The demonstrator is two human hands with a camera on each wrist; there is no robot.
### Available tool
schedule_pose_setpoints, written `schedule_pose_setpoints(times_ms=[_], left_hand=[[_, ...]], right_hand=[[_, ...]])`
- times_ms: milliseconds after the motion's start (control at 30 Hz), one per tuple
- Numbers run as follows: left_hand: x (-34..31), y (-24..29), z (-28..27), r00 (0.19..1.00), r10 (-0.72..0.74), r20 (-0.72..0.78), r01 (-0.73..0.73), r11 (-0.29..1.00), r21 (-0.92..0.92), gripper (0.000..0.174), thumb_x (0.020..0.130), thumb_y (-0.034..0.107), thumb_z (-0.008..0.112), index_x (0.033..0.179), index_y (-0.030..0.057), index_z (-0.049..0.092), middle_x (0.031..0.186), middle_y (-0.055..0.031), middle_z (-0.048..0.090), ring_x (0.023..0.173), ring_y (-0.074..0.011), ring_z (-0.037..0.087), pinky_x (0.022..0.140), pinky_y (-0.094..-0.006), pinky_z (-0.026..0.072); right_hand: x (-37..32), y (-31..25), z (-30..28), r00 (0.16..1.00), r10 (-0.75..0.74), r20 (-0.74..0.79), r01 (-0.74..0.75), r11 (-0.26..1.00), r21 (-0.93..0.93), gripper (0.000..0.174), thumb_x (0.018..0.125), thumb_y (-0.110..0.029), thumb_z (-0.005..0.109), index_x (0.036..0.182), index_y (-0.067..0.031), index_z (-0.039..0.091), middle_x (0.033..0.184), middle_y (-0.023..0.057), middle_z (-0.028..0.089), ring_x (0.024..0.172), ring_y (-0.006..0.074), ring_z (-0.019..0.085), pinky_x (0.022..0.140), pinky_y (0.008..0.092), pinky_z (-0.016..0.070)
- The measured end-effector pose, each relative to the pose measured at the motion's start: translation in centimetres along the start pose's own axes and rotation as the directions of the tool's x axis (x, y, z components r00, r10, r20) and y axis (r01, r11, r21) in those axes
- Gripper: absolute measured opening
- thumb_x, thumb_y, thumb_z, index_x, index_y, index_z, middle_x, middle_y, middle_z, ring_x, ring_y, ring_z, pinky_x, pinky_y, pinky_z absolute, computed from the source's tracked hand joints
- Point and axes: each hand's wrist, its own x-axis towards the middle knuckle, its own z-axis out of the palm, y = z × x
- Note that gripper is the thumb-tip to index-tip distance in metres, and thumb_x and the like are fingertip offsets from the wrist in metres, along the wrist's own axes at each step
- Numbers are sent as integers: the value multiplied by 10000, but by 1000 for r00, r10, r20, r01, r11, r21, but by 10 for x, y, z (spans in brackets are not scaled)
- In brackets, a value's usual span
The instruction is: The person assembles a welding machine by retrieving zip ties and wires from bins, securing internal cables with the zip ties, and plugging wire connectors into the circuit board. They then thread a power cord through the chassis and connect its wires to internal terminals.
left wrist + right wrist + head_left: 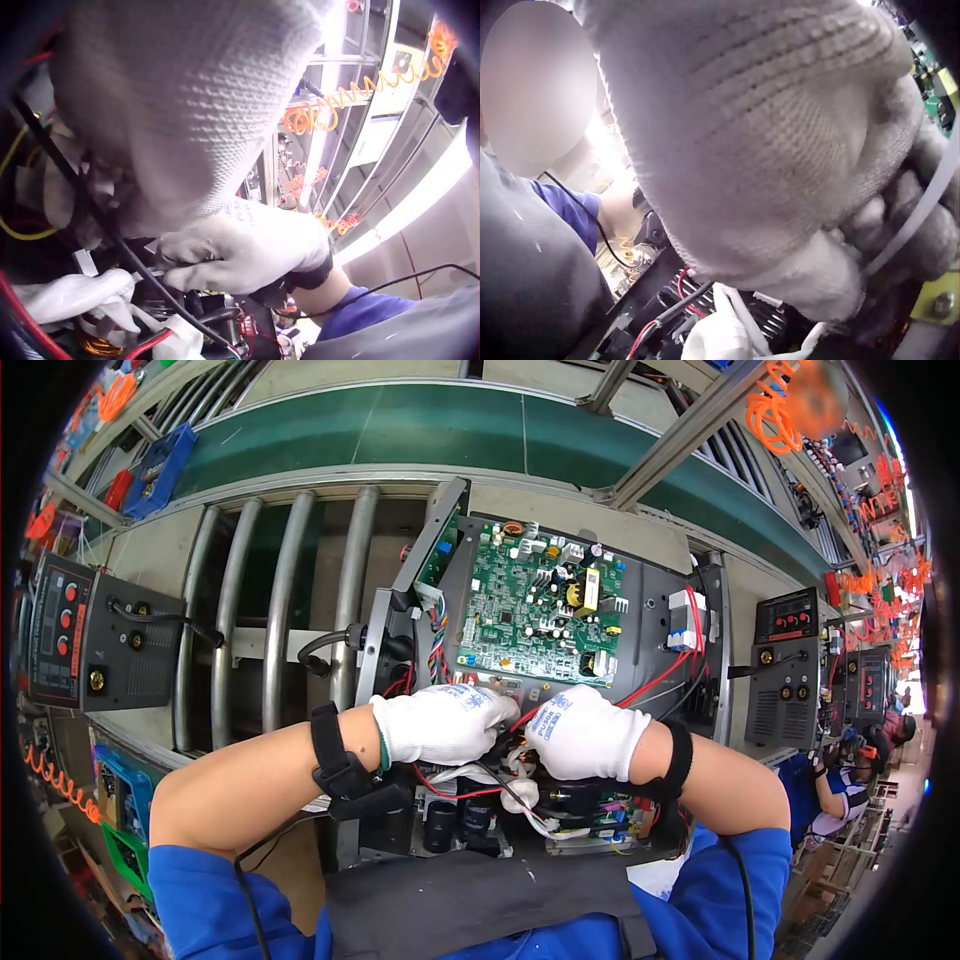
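Two white-gloved hands meet over the open chassis, just below a green circuit board (545, 605). The left hand (445, 724) has its fingers bent inward among wires; whether they grip anything is hidden. Close beside it, the right hand (585, 734) is curled, with thumb and fingers together. In the right wrist view a thin white strip (922, 210) runs to the fingertips of the right hand (765, 150), which pinch it. White sleeved wires (82, 292) and a black cable (127, 259) lie under the hands in the left wrist view.
Metal rollers (280, 610) lie left of the chassis, beyond them a black unit with red knobs (110, 635). Similar units (785, 685) stand at right. A green conveyor belt (440, 435) crosses behind. Red wires (665, 675) loop over the chassis's right side.
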Motion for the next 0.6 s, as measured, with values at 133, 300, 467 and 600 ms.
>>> schedule_pose_setpoints(times_ms=[133,300,467,600], left_hand=[[1,-6,0,996,81,-29,-80,997,19,326,864,135,526,1169,33,574,1059,-202,637,1026,-357,616,876,-435,488],[3,1,-4,999,46,12,-46,999,16,291,796,148,637,1073,60,621,938,-154,651,916,-311,652,794,-388,514],[16,30,11,999,39,-37,-20,912,411,218,800,211,648,993,109,659,880,-112,647,855,-314,656,761,-416,519],[31,22,20,991,62,-122,-4,904,428,233,786,205,651,991,93,650,909,-121,631,884,-331,648,741,-433,518]], right_hand=[[2,-4,-3,999,3,35,-2,1000,-17,168,746,-172,592,820,-77,710,791,112,695,768,302,688,665,418,540],[-58,37,3,961,110,-253,61,811,582,187,858,-168,617,935,-12,687,926,137,684,809,239,670,749,355,524],[-65,48,29,885,167,-435,127,811,571,194,878,-218,566,912,-53,663,856,118,648,825,297,646,746,370,504],[-54,46,39,908,172,-382,90,810,580,201,885,-238,553,911,-69,657,805,121,651,795,305,655,732,387,508]])
